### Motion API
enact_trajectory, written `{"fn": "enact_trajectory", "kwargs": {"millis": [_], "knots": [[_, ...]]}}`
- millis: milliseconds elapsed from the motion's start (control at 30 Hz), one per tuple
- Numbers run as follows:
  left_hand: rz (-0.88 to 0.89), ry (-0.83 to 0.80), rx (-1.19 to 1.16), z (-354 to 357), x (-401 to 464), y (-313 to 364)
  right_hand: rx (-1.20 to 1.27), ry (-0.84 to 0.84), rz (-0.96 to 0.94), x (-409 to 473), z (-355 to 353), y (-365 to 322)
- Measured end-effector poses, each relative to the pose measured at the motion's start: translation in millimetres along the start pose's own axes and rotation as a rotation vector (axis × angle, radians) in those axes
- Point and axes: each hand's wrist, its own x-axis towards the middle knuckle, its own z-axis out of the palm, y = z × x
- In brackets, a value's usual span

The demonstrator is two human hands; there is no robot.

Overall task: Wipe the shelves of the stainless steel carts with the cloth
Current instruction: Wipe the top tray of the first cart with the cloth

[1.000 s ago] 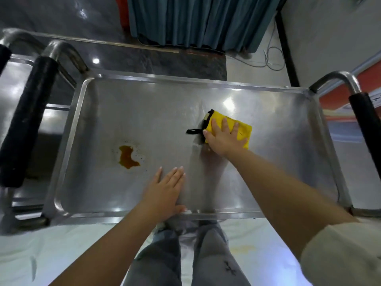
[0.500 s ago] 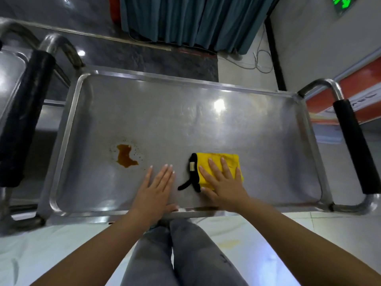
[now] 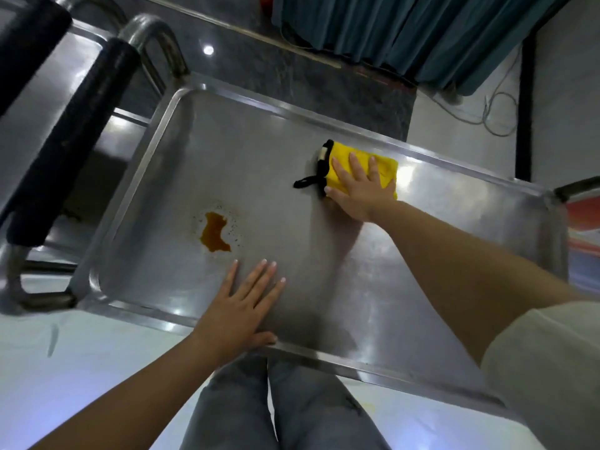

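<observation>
The stainless steel cart's top shelf (image 3: 292, 131) fills the middle of the view, tilted in the frame. A folded yellow cloth (image 3: 386, 165) with a black edge and loop lies near the shelf's far rim. My right hand (image 3: 360, 190) presses flat on the cloth with straight fingers. My left hand (image 3: 242, 306) rests flat on the shelf by the near rim, thumb over the edge. A brown stain (image 3: 214, 232) with small specks sits on the shelf's left part, just beyond my left fingertips.
A black padded handle (image 3: 71, 131) runs along the cart's left end, with a second cart's handle (image 3: 29, 43) beside it. A teal curtain (image 3: 406, 30) and loose cables (image 3: 493, 115) lie beyond. My legs stand against the near rim.
My right hand has pushed the yellow cloth from the near rim away to the far side of the shelf. My left hand stays flat in place. The view has tilted.
</observation>
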Motion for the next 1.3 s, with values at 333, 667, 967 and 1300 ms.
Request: {"fn": "enact_trajectory", "kwargs": {"millis": [333,667,967,1300], "knots": [[-0.136,0.009,0.065,9.8,0.1,10.8,-0.052,0.073,-0.015,4.2,-2.1,10.4],[-0.292,0.105,-0.096,14.3,-32.6,-0.3,-0.054,0.173,-0.108,-141.7,89.4,-25.6],[-0.545,0.102,-0.245,43.1,-104.4,-87.4,-0.101,0.27,-0.315,-190.6,136.6,-92.5],[-0.386,0.043,-0.277,31.8,-117.8,-137.6,0.052,0.167,-0.028,-204.3,145.2,-151.4]]}}
